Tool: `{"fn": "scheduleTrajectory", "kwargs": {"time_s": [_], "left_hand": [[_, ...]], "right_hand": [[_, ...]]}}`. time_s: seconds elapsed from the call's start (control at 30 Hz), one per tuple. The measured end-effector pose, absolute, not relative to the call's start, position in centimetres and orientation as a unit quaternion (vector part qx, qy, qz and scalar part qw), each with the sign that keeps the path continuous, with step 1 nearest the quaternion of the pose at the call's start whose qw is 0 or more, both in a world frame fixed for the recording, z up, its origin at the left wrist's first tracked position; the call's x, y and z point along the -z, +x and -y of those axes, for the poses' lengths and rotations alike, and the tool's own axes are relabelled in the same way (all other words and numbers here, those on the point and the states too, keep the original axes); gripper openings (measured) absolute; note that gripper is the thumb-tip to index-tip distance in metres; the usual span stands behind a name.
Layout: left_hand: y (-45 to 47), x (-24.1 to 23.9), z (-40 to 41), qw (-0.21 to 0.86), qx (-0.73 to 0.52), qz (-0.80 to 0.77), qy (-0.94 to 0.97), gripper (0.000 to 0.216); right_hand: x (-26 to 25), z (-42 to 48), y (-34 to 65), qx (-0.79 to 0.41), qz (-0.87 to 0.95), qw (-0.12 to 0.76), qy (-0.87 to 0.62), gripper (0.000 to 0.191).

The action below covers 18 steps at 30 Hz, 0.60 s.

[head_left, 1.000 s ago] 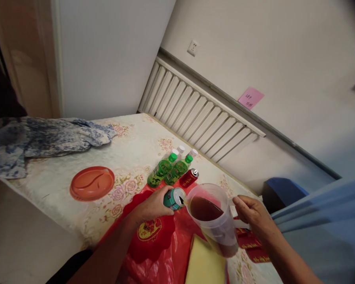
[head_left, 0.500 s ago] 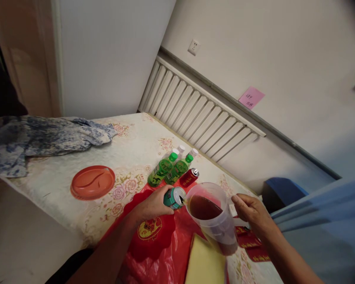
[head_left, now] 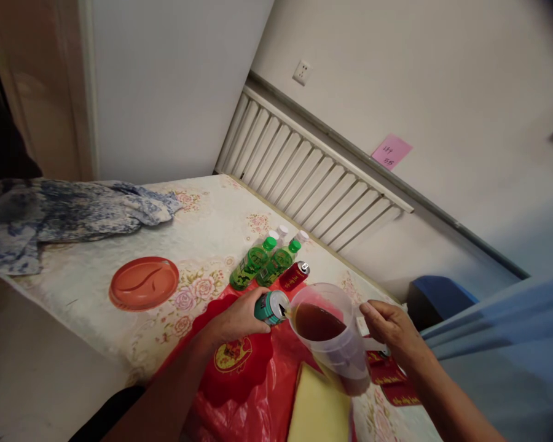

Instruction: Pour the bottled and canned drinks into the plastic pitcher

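Observation:
My left hand (head_left: 237,320) is closed around a teal drink can (head_left: 271,307), tipped so its open top touches the rim of a clear plastic pitcher (head_left: 336,356). The pitcher holds dark brown liquid (head_left: 316,322). My right hand (head_left: 389,328) grips the pitcher's handle on the right side. Both stand over a red plastic bag (head_left: 239,380) on a floral tablecloth (head_left: 203,245).
Behind the can stand two green bottles (head_left: 258,264) and a red can (head_left: 295,275). An orange plate (head_left: 142,283) lies to the left, a blue patterned cloth (head_left: 64,215) at far left. A yellow flat item (head_left: 317,408) lies near me. A radiator (head_left: 304,178) lines the wall.
The pitcher and my right hand have shifted slightly to the left and up. The can stays tipped at the rim.

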<state>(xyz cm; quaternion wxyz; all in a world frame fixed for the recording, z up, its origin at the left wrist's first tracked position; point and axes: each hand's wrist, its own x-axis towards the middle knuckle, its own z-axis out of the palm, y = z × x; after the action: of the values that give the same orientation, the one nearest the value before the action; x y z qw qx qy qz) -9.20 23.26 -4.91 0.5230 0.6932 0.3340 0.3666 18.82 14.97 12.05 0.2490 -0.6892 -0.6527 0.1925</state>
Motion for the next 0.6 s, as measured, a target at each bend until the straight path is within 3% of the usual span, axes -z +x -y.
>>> {"fn": "scheduleTrajectory", "kwargs": {"time_s": [0.6], "left_hand": [[-9.35, 4.33, -23.0, 0.512, -0.348, -0.345, 0.705, 0.061]], "right_hand": [[-12.28, -14.85, 18.45, -0.19, 0.649, 0.253, -0.691, 0.054]]}}
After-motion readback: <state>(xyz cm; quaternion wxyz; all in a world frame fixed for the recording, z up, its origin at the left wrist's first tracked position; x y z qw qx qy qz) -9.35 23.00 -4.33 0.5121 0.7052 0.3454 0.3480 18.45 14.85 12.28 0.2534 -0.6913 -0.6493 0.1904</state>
